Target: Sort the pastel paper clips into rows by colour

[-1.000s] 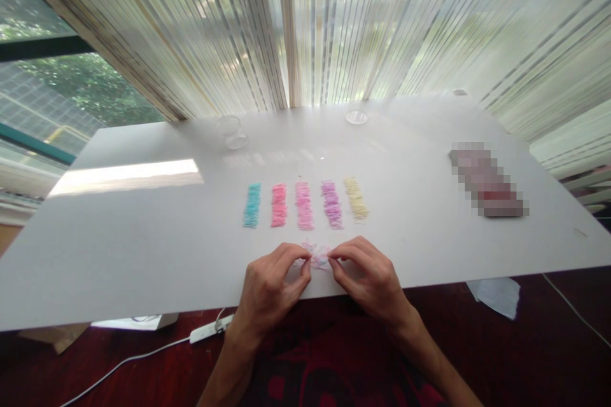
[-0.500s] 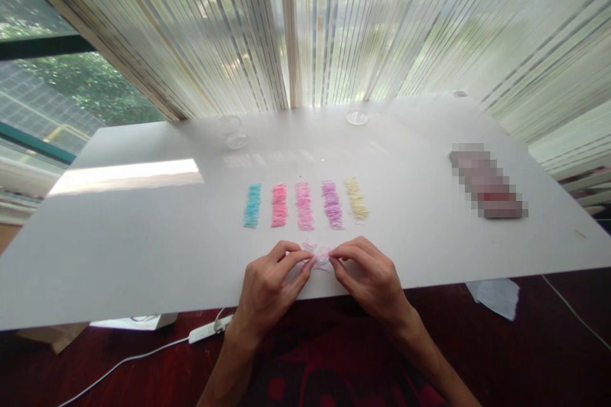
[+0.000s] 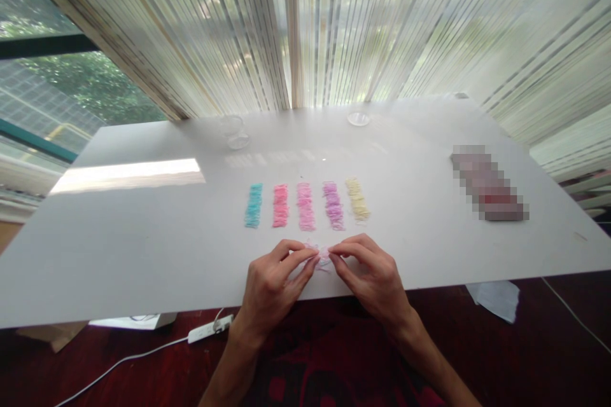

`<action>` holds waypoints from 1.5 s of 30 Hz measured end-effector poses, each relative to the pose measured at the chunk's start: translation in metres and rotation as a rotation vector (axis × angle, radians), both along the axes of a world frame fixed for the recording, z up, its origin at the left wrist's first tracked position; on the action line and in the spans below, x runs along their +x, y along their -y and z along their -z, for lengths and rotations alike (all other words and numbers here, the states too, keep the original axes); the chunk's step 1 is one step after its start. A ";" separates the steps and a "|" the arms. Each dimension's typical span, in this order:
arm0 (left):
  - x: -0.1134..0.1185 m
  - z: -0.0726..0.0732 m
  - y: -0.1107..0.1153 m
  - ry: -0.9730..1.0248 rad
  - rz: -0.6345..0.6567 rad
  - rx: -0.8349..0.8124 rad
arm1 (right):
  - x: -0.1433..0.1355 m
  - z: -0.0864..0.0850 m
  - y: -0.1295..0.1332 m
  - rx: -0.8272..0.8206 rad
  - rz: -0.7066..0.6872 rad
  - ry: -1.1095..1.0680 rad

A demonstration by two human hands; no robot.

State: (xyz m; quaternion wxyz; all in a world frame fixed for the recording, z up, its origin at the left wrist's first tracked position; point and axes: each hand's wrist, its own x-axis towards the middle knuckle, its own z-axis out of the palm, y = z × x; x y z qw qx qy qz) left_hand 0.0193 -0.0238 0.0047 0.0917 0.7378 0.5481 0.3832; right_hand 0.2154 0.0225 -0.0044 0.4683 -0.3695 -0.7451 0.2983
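Five rows of coloured strands (image 3: 306, 206) and three clear round pieces (image 3: 359, 119), two far left, one far right, on a white table (image 3: 143, 248) before a striped curtain (image 3: 229, 32). Left hand (image 3: 274, 276) and right hand (image 3: 372, 270) pinch closed on a pale pink cluster (image 3: 324, 254) between their fingertips.

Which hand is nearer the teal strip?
Left. The left hand is on the near side of the teal strip, slightly right of it and not touching; the right hand is farther right, across the pale pink bits.
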 end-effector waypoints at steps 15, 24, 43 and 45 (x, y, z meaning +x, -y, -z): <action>-0.020 -0.010 -0.014 -0.055 0.038 -0.014 | -0.011 -0.001 -0.009 0.064 0.010 0.087; -0.025 -0.003 -0.036 -0.191 -0.113 -0.029 | -0.008 0.002 -0.010 0.028 0.061 0.095; -0.026 0.002 -0.039 -0.163 -0.136 -0.121 | -0.007 0.002 -0.010 -0.009 0.050 0.084; -0.026 0.002 -0.038 -0.154 -0.138 -0.131 | -0.007 0.001 -0.010 -0.012 0.048 0.086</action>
